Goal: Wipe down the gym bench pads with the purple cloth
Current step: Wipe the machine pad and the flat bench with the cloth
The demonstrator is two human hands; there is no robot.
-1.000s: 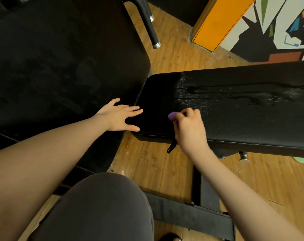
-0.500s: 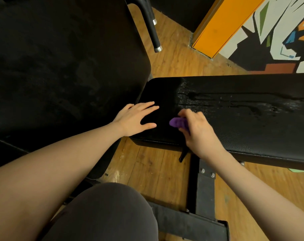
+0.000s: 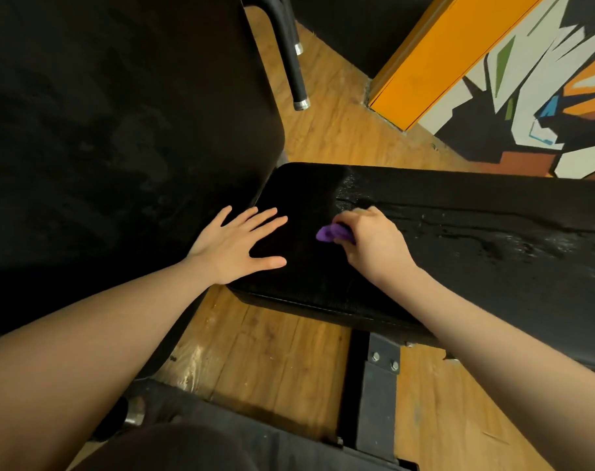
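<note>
Hands work on a black bench pad (image 3: 459, 266), seen from above. The right hand (image 3: 374, 244) has its fingers curled around a bunched purple cloth (image 3: 331, 233), pressing it onto the pad near its left end. The left hand (image 3: 236, 244) lies flat with fingers spread, palm down on that end, holding nothing. Wet streaks shine on the pad to the right of the cloth. A second, larger black pad (image 3: 119, 130) stands to the left. Below is a wooden floor (image 3: 272, 351) and the bench's black metal frame (image 3: 377, 385).
</note>
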